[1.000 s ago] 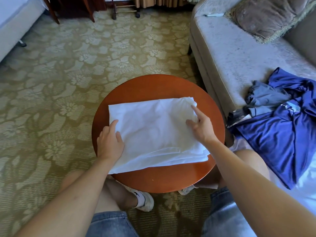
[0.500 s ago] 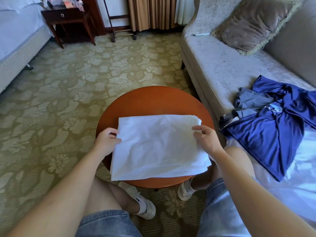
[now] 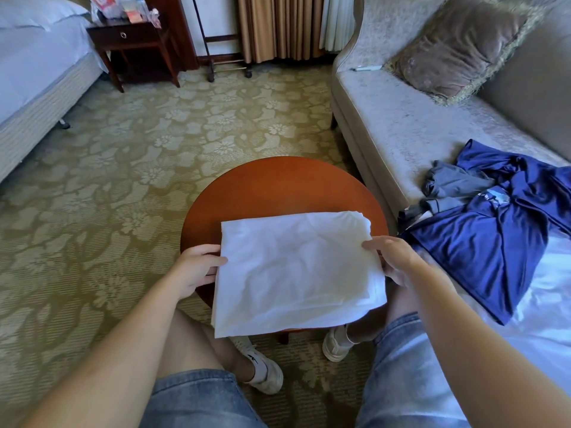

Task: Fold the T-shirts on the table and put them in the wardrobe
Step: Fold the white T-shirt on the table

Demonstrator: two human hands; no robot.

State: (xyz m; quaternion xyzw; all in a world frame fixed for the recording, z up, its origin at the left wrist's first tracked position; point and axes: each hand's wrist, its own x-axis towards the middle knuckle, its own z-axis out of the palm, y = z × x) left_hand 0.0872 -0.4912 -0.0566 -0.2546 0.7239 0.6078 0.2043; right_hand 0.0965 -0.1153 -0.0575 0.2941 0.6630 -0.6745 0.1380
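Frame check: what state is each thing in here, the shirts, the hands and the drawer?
white T-shirt: folded into a rectangle, near edge past the table rim.
left hand: grip on the T-shirt's left edge, thumb on top.
right hand: grip on its right edge.
blue shirt: unfolded, crumpled on the sofa.
grey garment: bunched up against the blue shirt.
drawer: closed.

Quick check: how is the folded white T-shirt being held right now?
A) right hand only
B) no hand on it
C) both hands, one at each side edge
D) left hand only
C: the left hand grips the left edge of the white T-shirt and the right hand grips its right edge, above the round table.
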